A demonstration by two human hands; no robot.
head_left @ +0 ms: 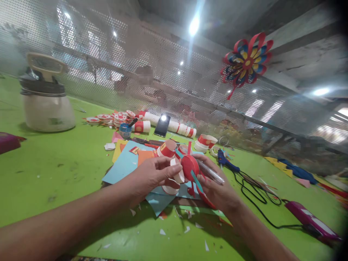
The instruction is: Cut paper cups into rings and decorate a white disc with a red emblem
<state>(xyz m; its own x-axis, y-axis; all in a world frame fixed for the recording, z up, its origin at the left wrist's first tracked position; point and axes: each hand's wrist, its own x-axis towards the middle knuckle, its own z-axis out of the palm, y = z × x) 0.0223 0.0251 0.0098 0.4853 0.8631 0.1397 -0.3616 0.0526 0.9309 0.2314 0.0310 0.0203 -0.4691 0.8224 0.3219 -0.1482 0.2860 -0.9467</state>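
Between finger and thumb of my left hand (159, 174) is a piece of white paper cup (177, 171), its edge close to a red craft piece. My right hand (217, 186) has its fingers around this red round paper craft (190, 167), which has teal and red strips sticking out. A shiny, silvery, pen-like object (210, 172) also lies in the right hand; its kind is unclear. Just behind my fingers is a red and white paper cup (167, 148). Light blue paper sheets (121, 168) and an orange sheet (144, 156) lie beneath.
A blue glue gun (227, 161) with a black cord lies right, near a purple device (312, 221). Behind are a phone (162, 125), a paint jar (125, 130) and stacked paper cups (179, 127). A sprayer bottle (47, 105) stands left. Paper scraps litter the green table (89, 232).
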